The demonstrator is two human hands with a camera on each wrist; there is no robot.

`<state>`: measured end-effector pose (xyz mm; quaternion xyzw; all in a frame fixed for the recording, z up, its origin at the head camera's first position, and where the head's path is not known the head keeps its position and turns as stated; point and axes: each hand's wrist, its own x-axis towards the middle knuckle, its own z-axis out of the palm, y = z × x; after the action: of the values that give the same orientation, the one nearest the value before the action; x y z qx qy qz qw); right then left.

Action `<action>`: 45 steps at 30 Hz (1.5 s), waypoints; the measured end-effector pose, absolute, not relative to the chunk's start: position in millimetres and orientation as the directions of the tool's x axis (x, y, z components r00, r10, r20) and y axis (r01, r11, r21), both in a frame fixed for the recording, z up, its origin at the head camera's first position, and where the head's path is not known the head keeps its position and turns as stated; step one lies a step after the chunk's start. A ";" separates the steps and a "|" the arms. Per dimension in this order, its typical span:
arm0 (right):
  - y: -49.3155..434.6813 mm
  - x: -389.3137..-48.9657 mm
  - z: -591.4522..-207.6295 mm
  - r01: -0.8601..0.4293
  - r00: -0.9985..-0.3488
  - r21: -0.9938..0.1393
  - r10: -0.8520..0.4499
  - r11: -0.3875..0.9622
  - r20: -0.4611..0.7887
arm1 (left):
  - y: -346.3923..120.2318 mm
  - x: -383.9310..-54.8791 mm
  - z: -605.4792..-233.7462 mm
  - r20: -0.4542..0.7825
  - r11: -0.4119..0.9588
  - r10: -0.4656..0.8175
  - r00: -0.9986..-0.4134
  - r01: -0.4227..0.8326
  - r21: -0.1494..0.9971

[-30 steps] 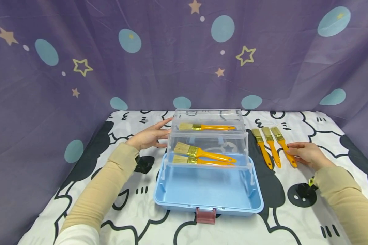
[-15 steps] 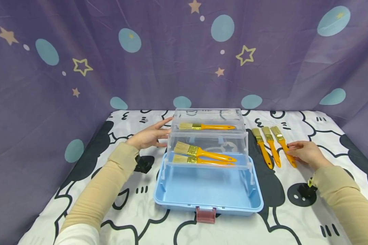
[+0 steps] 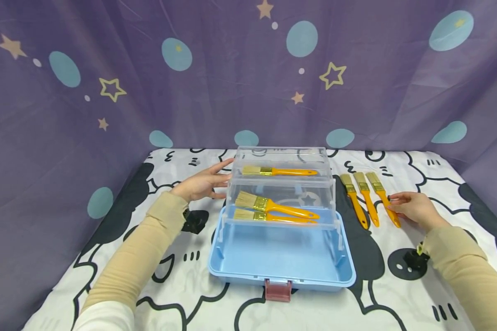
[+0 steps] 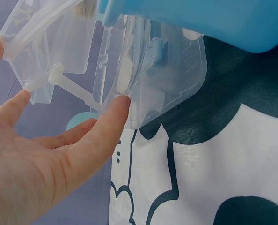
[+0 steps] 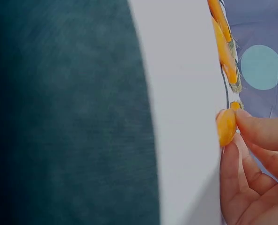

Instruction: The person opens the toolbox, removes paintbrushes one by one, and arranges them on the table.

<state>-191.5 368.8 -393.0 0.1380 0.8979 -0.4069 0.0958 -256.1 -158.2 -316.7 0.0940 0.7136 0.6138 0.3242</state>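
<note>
On the cloth to the right of a blue toolbox [image 3: 281,262], three yellow-handled paintbrushes lie side by side, bristles pointing away. My right hand [image 3: 416,209] pinches the handle of the rightmost paintbrush [image 3: 382,195] near its lower end; the right wrist view shows the thumb and fingers about this handle [image 5: 226,126]. At the toolbox's left side, my left hand [image 3: 199,186] has its fingers spread, tips at the clear plastic trays [image 3: 281,187]. One paintbrush [image 3: 294,172] lies in the upper tray. Two more, a wider one [image 3: 290,210] and a narrower one [image 3: 286,218], are in the lower tray.
A maroon latch [image 3: 278,291] hangs at the toolbox's front edge. The table is covered by a white cloth with black cartoon figures [image 3: 207,308]. Behind it hangs a purple curtain [image 3: 240,105] with stars and blue ovals. White arms [image 4: 73,89] link the trays.
</note>
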 end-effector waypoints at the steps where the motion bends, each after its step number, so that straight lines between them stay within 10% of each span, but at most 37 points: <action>1: 368.9 -191.1 -393.1 0.326 -0.944 -0.703 0.172 0.632 -0.283 | -158.1 -256.1 -316.8 -0.348 0.228 0.531 -0.772 -0.266 0.937; 45: 371.2 -191.7 -381.0 0.275 -0.958 -0.722 0.113 0.635 -0.265 | -158.6 -257.4 -319.3 -0.345 0.219 0.531 -0.774 -0.268 0.938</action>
<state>-191.7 371.2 -381.0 0.1079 0.8987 -0.4136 0.0980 -257.4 -158.6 -319.3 0.0925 0.7105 0.6182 0.3233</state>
